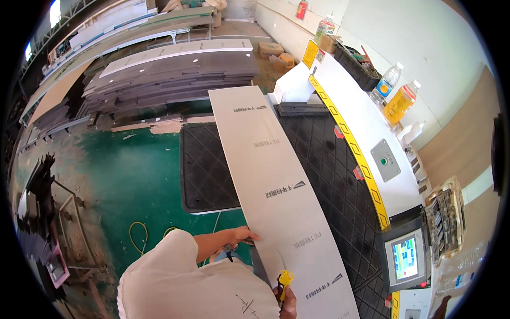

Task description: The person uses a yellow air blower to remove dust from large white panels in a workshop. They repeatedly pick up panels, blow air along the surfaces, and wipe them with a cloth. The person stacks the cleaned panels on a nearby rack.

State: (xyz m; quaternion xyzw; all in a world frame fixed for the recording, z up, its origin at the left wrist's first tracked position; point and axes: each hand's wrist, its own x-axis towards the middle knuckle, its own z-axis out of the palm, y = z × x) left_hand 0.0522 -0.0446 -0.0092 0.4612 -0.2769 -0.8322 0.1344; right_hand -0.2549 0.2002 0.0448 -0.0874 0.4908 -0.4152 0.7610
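A long pale grey board [272, 162] with dark printed marks runs from the far middle toward the lower right in front of me. At its left edge is my left hand [244, 234], closed on the rim with the fingertips over the top face. My right hand [288, 304] is wrapped round a small yellow-and-black hand tool [286, 278], whose yellow head lies over the board near its lower left edge. The tool's exact kind is unclear. A thin dark curved line shows on the board just beyond the tool.
Black padded tables [210, 167] lie under and beside the board. To the right stands a white machine [340, 95] with a yellow-striped edge and a screen [405, 258]. Bottles [402, 102] rest on it. Stacked dark panels [170, 80] fill the back; a metal cart [74, 228] stands left.
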